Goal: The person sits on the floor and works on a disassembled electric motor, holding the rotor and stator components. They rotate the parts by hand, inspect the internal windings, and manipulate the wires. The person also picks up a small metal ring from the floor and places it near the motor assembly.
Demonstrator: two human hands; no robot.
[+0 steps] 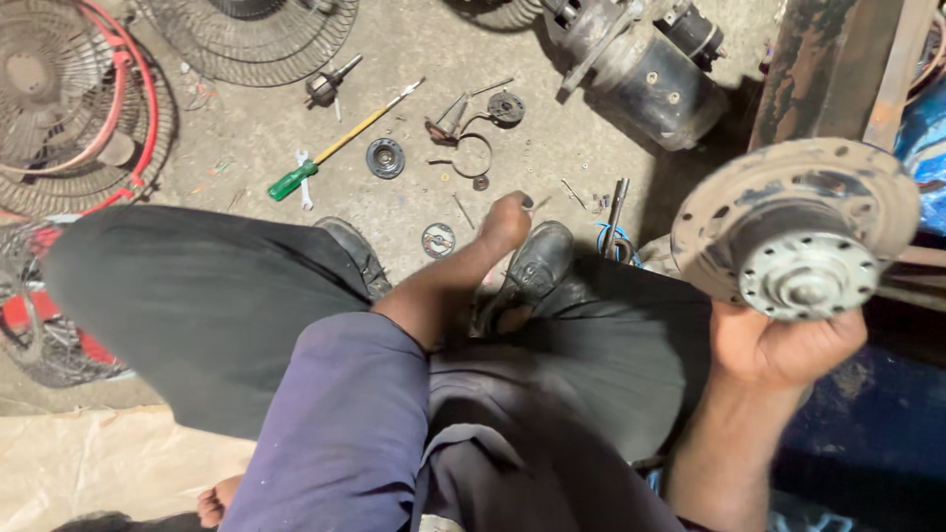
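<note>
The round motor housing (800, 232), a dusty grey disc with a ring of bolt holes and a raised hub, is held up in the air at the right side of the view, well above the concrete floor (256, 128). The right hand (783, 345) is clamped under its lower rim, fingers curled round the edge, hub turned toward the camera. The left hand (507, 219) is stretched down past the knees toward the floor, fingertips closed together just above a black shoe (537, 266); whether it pinches some small part I cannot tell.

By my reading the step in hand is picking up a loose piece for the housing, so the next move calls for a sure pinch on that small part and bringing it up to the hub without tilting the disc.

Beyond the left hand, small parts lie scattered mid-floor: a round bearing cap (385, 158), a metal ring (473, 156), a flat disc (438, 239). A green-handled screwdriver (335, 146) lies further left, a large dark motor (650, 74) near the floor's far edge, and fan guards (84, 108) at the left edge.
</note>
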